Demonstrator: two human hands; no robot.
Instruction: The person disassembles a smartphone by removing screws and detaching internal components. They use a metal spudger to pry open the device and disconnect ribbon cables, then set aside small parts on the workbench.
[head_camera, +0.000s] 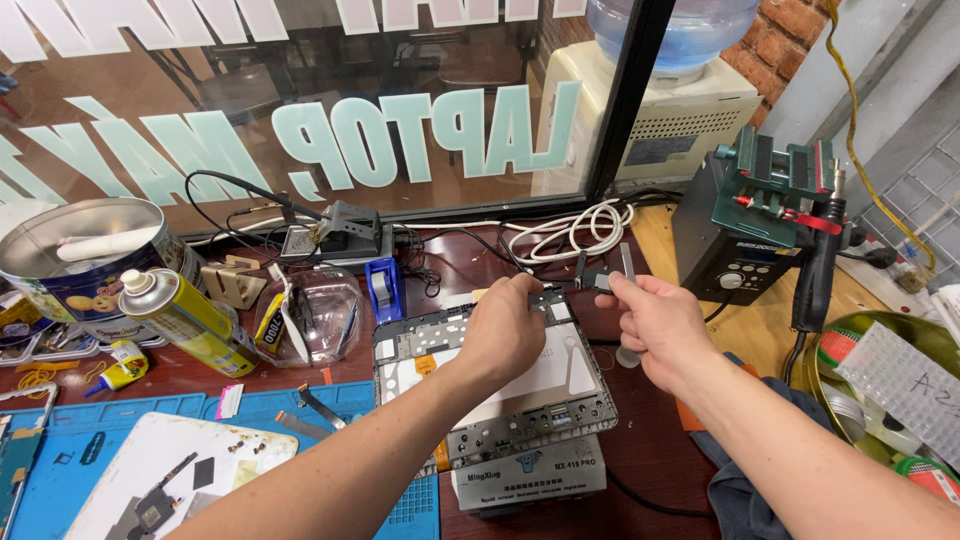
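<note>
While the left hand (505, 335) rests on the far edge of the opened tablet (490, 385), the risk in the head view is, by judgement, a slip. The tablet lies on a grey box (525, 475), not clamped, so a hard push toward 12 o'clock could shift it or bend its thin frame. The fingers of this hand are curled and pressed down at the top rim; whether they pinch a small part there cannot be told, because the knuckles hide the tips.

The right hand (655, 325), at 3 o'clock from the tablet, has its thumb and forefinger pressed together on a thin metal tool (626, 262) that points up toward 12 o'clock. A small dark piece (598, 281) sits between the two hands; who holds it is not clear. If the tool tip slides, it could scratch the board or tear a flat cable.

At 10 o'clock from the tablet a spray can (190, 318) lies on its side, and at 2 o'clock a hot-air station (765, 225) stands near the right wrist. A careless elbow could pull its cable. The white cable coil (570, 232) lies at 12 o'clock, well apart.
</note>
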